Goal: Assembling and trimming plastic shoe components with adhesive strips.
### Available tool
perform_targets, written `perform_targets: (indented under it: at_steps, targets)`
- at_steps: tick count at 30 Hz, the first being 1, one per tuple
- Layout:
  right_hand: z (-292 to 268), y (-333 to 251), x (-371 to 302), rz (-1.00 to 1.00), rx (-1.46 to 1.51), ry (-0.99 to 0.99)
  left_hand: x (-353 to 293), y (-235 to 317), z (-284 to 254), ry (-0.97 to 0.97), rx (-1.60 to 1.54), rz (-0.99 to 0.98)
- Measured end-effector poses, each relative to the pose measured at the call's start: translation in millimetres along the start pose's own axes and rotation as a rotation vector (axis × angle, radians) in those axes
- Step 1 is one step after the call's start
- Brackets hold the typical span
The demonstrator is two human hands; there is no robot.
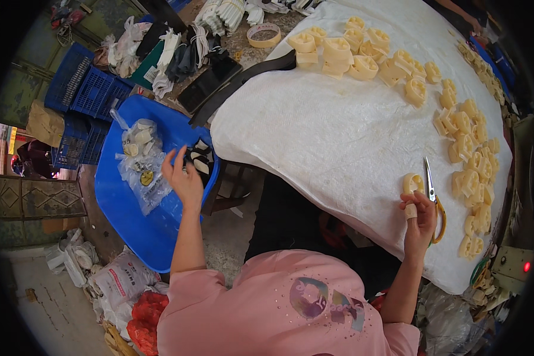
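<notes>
My left hand (184, 179) hovers over the blue basin (114, 204), fingers apart and nothing visible in them. Just beyond it, small black and white pieces (200, 159) lie in the basin, beside clear plastic bags (145, 169) of small parts. At the right, my right hand (420, 221) is curled over the white-covered table (314, 124). Scissors (431, 193) with yellow handles point away from it; the hand hides part of the handles and appears closed on them. A cream wrap circles one digit. A cream coiled band (413, 183) touches or nearly touches the fingertips.
Many cream coiled bands (463, 142) lie in an arc along the table's far and right sides. A tape roll (264, 35), a dark phone (209, 84) and a black strap (243, 77) lie beyond the basin. Blue crates (95, 92) stand at the far left.
</notes>
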State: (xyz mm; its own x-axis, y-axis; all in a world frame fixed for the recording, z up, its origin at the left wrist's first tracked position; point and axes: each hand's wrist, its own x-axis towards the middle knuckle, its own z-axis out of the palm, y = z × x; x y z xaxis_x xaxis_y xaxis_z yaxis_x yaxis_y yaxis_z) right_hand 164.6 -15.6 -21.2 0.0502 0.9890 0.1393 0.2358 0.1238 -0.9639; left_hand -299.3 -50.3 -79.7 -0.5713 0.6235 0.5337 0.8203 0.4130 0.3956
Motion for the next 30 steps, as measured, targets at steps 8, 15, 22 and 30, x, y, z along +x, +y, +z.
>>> perform_targets:
  at_steps: [8, 15, 22, 30]
  targets:
    - [26, -6, 4, -0.023, -0.023, -0.114, 113, 137, 64, -0.327, -0.415, 0.466]
    - [20, 3, -9, 0.01, -0.01, -0.095, 130, 193, 122, -0.482, -0.103, 0.59]
    - [21, 4, -10, 0.025, 0.015, -0.055, 153, 184, 128, -0.431, -0.051, 0.62]
    - [42, -14, 3, -0.166, -0.036, -0.063, 113, 256, 24, -0.299, -1.198, 0.231]
